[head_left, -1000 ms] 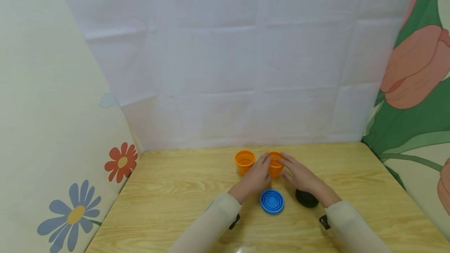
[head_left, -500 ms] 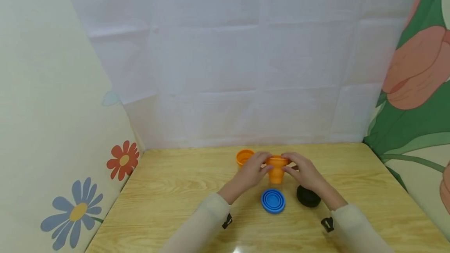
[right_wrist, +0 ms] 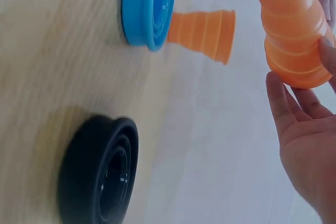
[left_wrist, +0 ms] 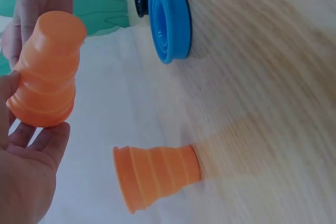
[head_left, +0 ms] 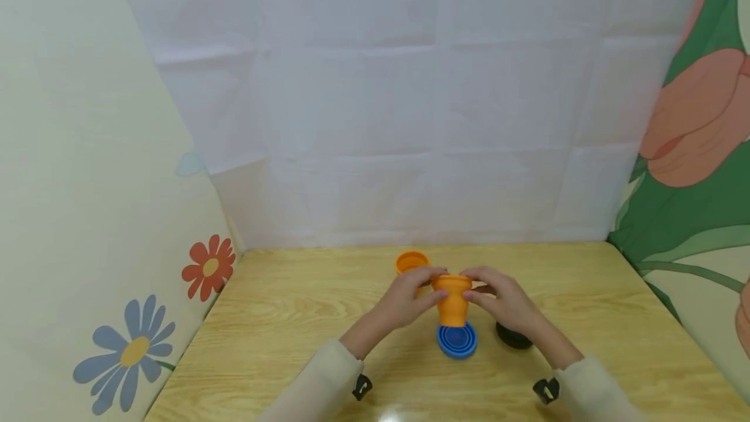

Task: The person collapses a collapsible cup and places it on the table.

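Between my two hands is an orange collapsible cup (head_left: 454, 305), drawn out to full height and lifted off the table. My left hand (head_left: 404, 298) grips its rim from the left, thumb on the near side. From the right, my right hand (head_left: 505, 298) grips the same rim, its thumb also in front. Both wrist views show the cup's ribbed wall and its base, which points toward the table. Below it in the head view lies a flattened blue collapsible cup (head_left: 458, 342). A second orange cup (left_wrist: 155, 177) stands extended on the table, behind my left hand.
A flattened black collapsible cup (right_wrist: 100, 174) lies on the wooden table (head_left: 281, 344), partly under my right hand in the head view. A white cloth (head_left: 351, 116) hangs at the table's far edge. Flower-patterned walls flank both sides.
Both hands have closed round the right-hand orange cup, lifted it and brought it nearer, over the blue cup. The other orange, blue and black cups stay in place.
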Motion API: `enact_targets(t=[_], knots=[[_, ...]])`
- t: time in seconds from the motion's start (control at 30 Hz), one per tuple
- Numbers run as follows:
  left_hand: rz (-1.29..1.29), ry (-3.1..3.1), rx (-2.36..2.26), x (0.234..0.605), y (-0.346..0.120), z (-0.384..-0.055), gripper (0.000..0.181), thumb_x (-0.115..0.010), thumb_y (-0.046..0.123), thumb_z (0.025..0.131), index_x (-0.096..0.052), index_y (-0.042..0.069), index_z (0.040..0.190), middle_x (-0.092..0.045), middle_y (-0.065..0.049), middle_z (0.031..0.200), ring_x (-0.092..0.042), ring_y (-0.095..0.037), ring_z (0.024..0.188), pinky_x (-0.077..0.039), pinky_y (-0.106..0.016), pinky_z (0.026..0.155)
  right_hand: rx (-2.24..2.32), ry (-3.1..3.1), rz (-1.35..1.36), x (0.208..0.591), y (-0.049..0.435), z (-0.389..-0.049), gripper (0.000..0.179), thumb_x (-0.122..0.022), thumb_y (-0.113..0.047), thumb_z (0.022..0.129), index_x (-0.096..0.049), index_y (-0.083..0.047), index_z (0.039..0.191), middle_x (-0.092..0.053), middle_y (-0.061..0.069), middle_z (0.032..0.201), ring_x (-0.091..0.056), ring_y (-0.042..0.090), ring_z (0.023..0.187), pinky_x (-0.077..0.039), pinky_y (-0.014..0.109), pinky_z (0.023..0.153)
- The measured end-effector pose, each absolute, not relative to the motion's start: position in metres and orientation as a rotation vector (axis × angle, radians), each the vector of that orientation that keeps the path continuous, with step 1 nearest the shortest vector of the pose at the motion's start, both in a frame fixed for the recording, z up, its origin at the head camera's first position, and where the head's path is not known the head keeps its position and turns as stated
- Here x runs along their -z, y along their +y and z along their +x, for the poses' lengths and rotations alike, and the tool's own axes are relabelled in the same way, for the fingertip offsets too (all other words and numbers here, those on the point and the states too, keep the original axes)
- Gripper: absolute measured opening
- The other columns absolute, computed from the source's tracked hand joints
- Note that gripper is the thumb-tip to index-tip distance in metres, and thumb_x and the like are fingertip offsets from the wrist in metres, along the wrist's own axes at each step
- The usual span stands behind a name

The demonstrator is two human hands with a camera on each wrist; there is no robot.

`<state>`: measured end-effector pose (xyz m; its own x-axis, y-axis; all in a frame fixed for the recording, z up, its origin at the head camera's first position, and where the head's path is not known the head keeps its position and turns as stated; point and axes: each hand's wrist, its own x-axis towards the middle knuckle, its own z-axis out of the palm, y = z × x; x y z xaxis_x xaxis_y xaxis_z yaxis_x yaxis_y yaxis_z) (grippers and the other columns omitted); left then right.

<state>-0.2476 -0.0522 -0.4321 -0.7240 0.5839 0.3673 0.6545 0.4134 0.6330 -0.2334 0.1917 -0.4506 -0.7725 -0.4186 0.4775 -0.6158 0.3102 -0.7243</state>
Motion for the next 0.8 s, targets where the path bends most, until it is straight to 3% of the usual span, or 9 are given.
enact_targets(t=[0.37,0.6,0.8], knots=[[-1.167,-2.500,1.361,0.433,-0.071,-0.222,0.024,-0.065,0.024,0.101,-0.069,0.009,0.119,-0.073,-0.004,0.112,-0.069,-0.013,0.101,-0.059,-0.028,0.088,-1.416,-2.392,0.991,0.453,0.177,-0.210,0.022,-0.067,-0.012,0.098,-0.069,-0.013,0.120,-0.072,0.003,0.116,-0.067,0.009,0.100,-0.061,0.029,0.078],[-1.093,-2.541,1.381,0.436,-0.079,-0.207,0.025,-0.066,0.022,0.100,-0.069,0.007,0.120,-0.074,-0.005,0.108,-0.069,-0.010,0.089,-0.059,-0.023,0.078,-1.355,-2.338,1.092,0.459,0.168,-0.201,0.023,-0.065,-0.006,0.098,-0.069,-0.009,0.121,-0.073,0.006,0.114,-0.068,0.007,0.094,-0.061,0.028,0.074],[-1.080,-2.525,1.479,0.438,-0.083,-0.199,0.024,-0.063,0.023,0.102,-0.069,0.007,0.119,-0.074,-0.005,0.102,-0.066,-0.006,0.084,-0.058,-0.023,0.072,-1.257,-2.235,1.147,0.464,0.164,-0.195,0.025,-0.065,0.001,0.096,-0.068,-0.006,0.119,-0.073,0.003,0.101,-0.065,0.005,0.081,-0.058,0.024,0.067]])
